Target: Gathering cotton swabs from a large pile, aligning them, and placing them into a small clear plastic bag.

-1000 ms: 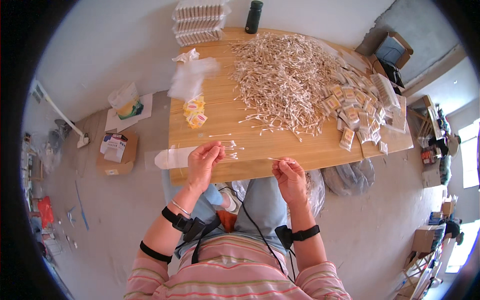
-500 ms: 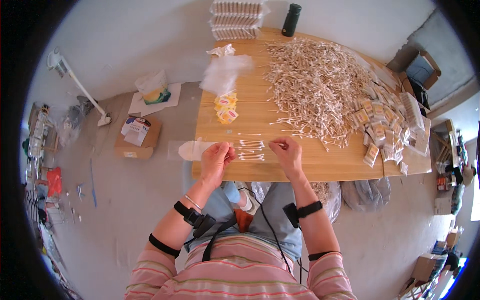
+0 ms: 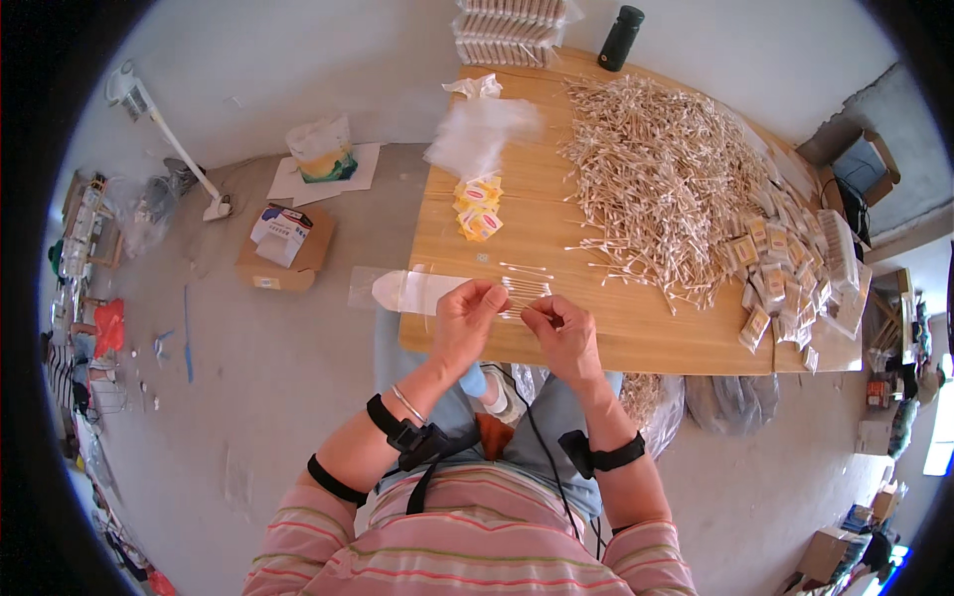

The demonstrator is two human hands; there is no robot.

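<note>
Near the table's front edge my left hand (image 3: pixel 467 320) and my right hand (image 3: pixel 566 336) come close together, fingers pinched. Between their fingertips lie several cotton swabs (image 3: pixel 514 311), gripped at the two ends; the fingers partly hide them. Just beyond, more cotton swabs (image 3: pixel 529 286) lie side by side in a short row on the wood, with a few loose ones farther off. Beside my left hand, a white strip with a rounded end (image 3: pixel 407 291) rests on clear plastic film (image 3: pixel 362 287).
A large heap of cotton swabs (image 3: pixel 666 179) covers the table's (image 3: pixel 457 343) right half, with small filled packets (image 3: pixel 780 268) beside it. Yellow cards (image 3: pixel 479 209), clear bags (image 3: pixel 477 134), stacked packs (image 3: pixel 507 30) and a dark bottle (image 3: pixel 621 38) lie farther back. A cardboard box (image 3: pixel 288 253) sits on the floor.
Both hands have closed in on the near part of the swab row, the right one moving left and nearer to me. Their fingers now pinch swabs there. The whole view has shifted slightly.
</note>
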